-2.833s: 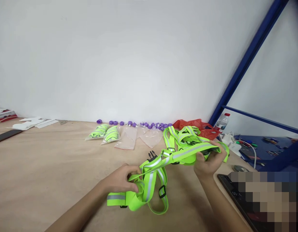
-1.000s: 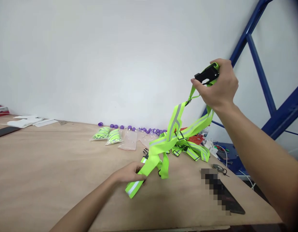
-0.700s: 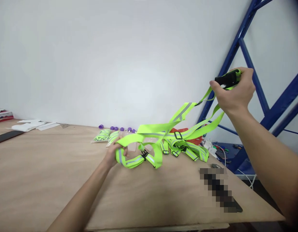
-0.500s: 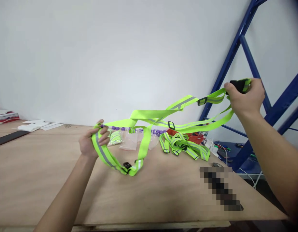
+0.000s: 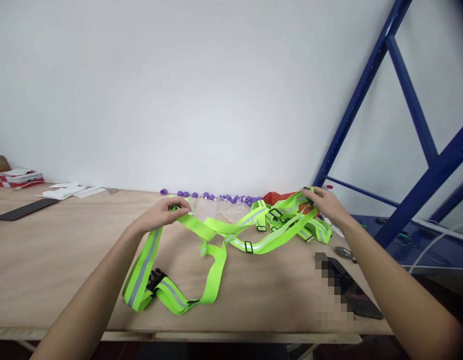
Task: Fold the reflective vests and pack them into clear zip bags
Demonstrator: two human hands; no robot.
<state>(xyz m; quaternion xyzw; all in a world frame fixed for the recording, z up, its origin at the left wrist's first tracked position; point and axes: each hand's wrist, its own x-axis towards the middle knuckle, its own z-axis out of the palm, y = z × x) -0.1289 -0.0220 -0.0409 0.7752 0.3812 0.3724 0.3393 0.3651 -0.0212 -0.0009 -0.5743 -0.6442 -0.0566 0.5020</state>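
Note:
A neon-green reflective strap vest (image 5: pixel 216 235) lies spread across the wooden table (image 5: pixel 66 260), its grey stripes and black buckles showing. My left hand (image 5: pixel 162 216) pinches one end of the strap at the left, fingers closed on it. My right hand (image 5: pixel 325 202) grips the other end at the right, low over a heap of more green straps (image 5: pixel 314 229). A loop with a black buckle (image 5: pixel 155 279) rests near the table's front edge.
Purple caps (image 5: pixel 212 196) line the wall, with clear bags (image 5: pixel 209 209) and a red bag (image 5: pixel 278 196) beside them. A dark phone (image 5: pixel 351 292) and a round metal piece (image 5: pixel 343 252) lie at the right. Papers (image 5: pixel 72 190), a black bar (image 5: pixel 25 209) and a blue rack (image 5: pixel 411 150) flank the table.
My right hand came down from high in the air to the table with the strap end. My left hand moved left and outward, so the vest now lies stretched flat.

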